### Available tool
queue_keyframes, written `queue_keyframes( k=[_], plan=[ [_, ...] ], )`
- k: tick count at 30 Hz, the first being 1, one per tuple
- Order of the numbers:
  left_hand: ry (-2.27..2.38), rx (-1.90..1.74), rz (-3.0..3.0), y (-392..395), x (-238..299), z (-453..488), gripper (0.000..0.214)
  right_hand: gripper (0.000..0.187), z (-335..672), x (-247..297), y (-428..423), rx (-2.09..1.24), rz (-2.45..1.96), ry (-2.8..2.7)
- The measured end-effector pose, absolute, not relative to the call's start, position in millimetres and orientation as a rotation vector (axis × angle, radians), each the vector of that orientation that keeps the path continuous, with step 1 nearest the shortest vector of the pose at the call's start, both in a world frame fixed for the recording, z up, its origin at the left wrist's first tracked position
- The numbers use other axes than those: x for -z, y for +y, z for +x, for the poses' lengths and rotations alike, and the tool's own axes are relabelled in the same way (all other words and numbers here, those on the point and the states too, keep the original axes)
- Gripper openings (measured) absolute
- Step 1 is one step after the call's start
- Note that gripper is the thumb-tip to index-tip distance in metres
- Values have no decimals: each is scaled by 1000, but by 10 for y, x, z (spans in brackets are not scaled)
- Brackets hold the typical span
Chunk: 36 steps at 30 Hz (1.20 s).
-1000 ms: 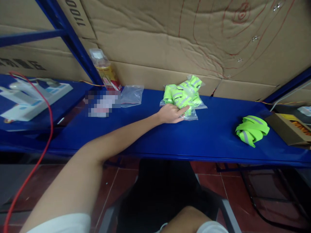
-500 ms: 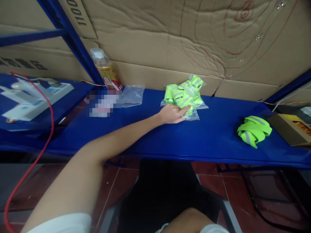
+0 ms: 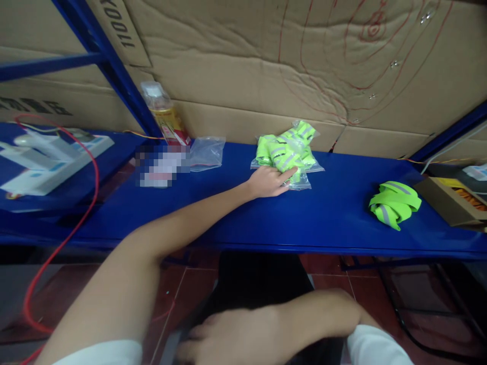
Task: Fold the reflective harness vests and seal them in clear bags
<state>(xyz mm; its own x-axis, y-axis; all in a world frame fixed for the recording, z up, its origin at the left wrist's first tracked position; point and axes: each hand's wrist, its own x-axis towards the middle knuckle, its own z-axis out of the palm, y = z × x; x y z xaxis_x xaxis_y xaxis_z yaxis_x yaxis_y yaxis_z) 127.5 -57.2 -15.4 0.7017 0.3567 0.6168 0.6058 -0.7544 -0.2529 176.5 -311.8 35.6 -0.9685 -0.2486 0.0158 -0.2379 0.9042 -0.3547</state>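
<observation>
My left hand reaches across the blue table and rests at the near edge of a small pile of clear zip bags. Folded fluorescent yellow-green straps with silver reflective bands fill the bags. Its index finger stretches over the nearest bag, and the thumb sits apart from it; the other fingers are mostly hidden. Low in front of my body is my right hand, over my lap and away from the table. Motion blurs its fingers, and nothing can be made out in them. A loose coiled yellow-green reflective strap lies on the right.
An empty-looking clear bag and a bottle with a yellow-red label stand left, near the cardboard wall. A white power strip with a red cable is far left. An open cardboard box sits far right.
My right forearm and hand have come up into view over my lap, reaching leftward. The left hand keeps its place at the bags. The view has shifted slightly.
</observation>
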Motion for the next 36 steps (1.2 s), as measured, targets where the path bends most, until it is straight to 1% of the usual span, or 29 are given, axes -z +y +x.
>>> queue_keyframes(
  k=[1,2,4,5,6,7,8,9,10,11,13,15,16,17,18,19,22,23,24,25,28,29,32,34,36],
  plan=[
    [-762,756,-2484,-582,151,1273,54,47,1878,-422,-2953,713,-470,3026],
    [-789,745,-2499,-587,150,1271,54,38,1997,-500,-2757,889,-446,3037],
    [-853,723,-2536,-583,154,1268,53,31,2258,-658,-2282,1164,-117,3276],
    [-876,716,-2555,-576,158,1267,53,28,2403,-722,-2017,1156,105,3482],
    [-890,709,-2571,-569,163,1264,52,26,2558,-768,-1748,1006,410,3700],
    [-899,708,-2581,-563,169,1259,50,27,2723,-791,-1487,755,707,3854],
    [-905,717,-2587,-561,175,1253,48,29,2894,-789,-1248,409,998,3920],
    [-913,745,-2584,-563,182,1243,47,33,3067,-762,-1043,71,1224,3901],
    [-924,789,-2578,-568,189,1230,47,39,3232,-714,-880,-196,1377,3810],
    [-937,851,-2572,-576,197,1215,47,48,3384,-651,-763,-392,1425,3719],
    [-953,1004,-2563,-593,214,1181,47,69,3617,-503,-656,-541,1387,3554],
    [-954,1123,-2561,-608,224,1146,46,87,3734,-366,-666,-574,1336,3448],
    [-960,1165,-2561,-615,226,1129,45,93,3752,-312,-688,-555,1318,3421],
    [-974,1199,-2559,-623,224,1114,44,96,3749,-269,-709,-523,1316,3409],
    [-989,1228,-2559,-632,219,1101,44,93,3733,-237,-722,-475,1330,3417],
    [-1009,1258,-2561,-642,211,1090,43,85,3710,-212,-726,-410,1354,3446],
    [-1052,1368,-2620,-680,179,1075,51,49,3654,-157,-685,-171,1446,3595],
    [-1054,1403,-2654,-690,169,1075,56,42,3648,-142,-665,-108,1467,3637],
    [-1040,1430,-2686,-696,160,1078,57,38,3649,-127,-649,-71,1492,3668],
    [-1011,1450,-2706,-699,151,1082,55,38,3652,-114,-638,-62,1519,3687],
    [-896,1518,-2670,-684,121,1096,34,40,3654,-96,-650,-84,1550,3694],
    [-871,1552,-2641,-678,107,1097,31,40,3645,-96,-667,-76,1529,3678],
    [-851,1641,-2570,-669,55,1071,32,45,3594,-112,-725,-40,1406,3630],
    [-866,1633,-2551,-669,23,1025,29,49,3562,-128,-750,-53,1316,3635],
    [-916,1623,-2518,-657,3,957,24,48,3553,-145,-757,-133,1286,3638]
  ],
)
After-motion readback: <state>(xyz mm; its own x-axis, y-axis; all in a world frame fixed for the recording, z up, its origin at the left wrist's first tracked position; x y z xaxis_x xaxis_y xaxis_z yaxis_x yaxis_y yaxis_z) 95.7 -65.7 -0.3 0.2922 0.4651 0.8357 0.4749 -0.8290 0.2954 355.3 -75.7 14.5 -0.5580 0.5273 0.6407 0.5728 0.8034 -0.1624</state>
